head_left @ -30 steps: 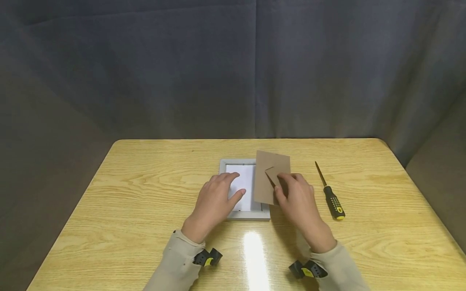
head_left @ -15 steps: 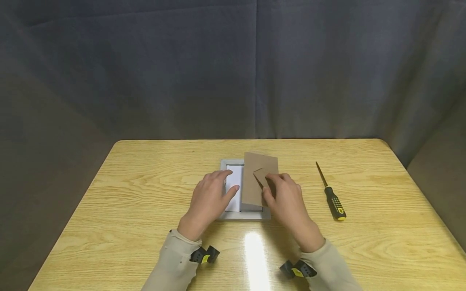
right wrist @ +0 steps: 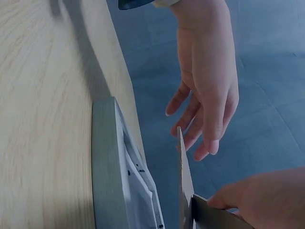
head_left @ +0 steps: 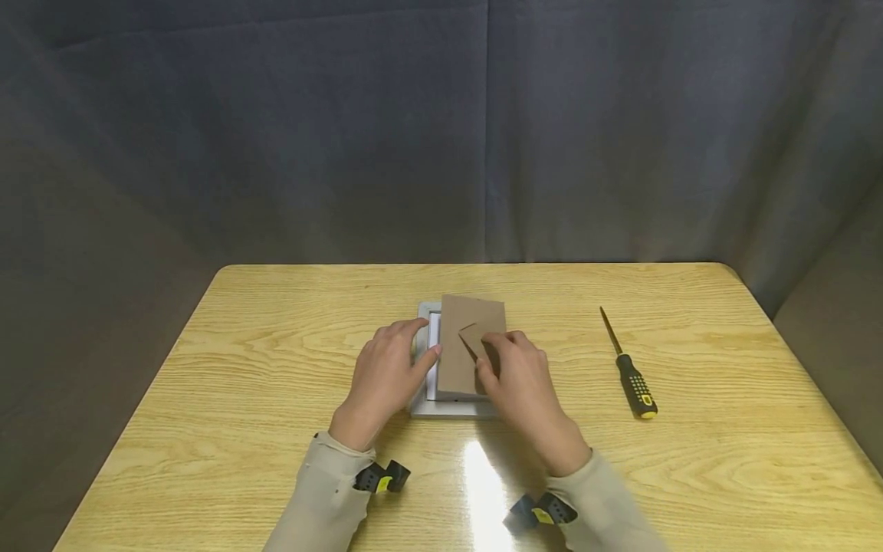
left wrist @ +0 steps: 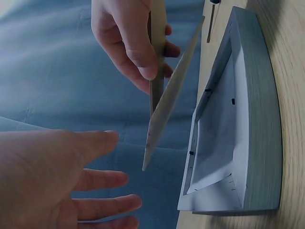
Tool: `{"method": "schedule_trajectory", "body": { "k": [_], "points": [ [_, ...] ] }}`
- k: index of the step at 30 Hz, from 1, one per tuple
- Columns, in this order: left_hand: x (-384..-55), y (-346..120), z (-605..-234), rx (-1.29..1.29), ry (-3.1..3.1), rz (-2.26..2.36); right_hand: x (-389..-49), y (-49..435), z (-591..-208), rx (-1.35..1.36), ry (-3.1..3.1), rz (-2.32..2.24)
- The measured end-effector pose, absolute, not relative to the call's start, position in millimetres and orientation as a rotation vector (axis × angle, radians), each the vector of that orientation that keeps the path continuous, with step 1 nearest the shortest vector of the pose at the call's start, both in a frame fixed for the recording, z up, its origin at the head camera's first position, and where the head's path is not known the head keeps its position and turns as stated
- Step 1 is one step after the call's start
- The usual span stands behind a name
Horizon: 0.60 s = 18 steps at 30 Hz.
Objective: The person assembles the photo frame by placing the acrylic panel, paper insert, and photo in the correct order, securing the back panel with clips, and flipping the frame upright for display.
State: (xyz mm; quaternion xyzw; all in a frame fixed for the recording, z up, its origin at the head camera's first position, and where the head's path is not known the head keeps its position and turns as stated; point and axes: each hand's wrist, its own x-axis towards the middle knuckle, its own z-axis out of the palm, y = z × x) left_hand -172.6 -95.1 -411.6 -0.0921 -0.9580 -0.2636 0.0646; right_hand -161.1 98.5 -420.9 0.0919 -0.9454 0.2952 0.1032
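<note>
A grey picture frame [head_left: 451, 411] lies face down on the table, with white paper [left wrist: 217, 143] inside its recess and small dark tabs along the inner edge. Above it, tilted and apart from it, is a brown backing board [head_left: 457, 372]. My right hand [head_left: 523, 376] pinches the board's fold-out stand [left wrist: 157, 52] between thumb and fingers. At the frame's left side my left hand [head_left: 386, 368] is held with fingers spread and nothing between them. In the left wrist view its fingers [left wrist: 107, 202] point toward the board without touching it.
A screwdriver [head_left: 635, 387] with a black and yellow handle lies to the right of the frame, its tip pointing away. The wooden table [head_left: 276, 368] ends at a dark curtain [head_left: 386, 153] behind.
My right hand has carried the backing board leftward, so it now covers most of the frame's opening. My left hand has drawn slightly left. The screwdriver lies where it was.
</note>
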Motion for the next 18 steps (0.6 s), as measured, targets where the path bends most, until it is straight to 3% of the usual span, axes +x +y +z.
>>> {"method": "schedule_trajectory", "body": {
  "k": [18],
  "points": [
    [-174, -98, -415, -0.263, -2.877, -0.793, -159, 88, -431, 0.314, -2.786, 0.806]
  ]
}}
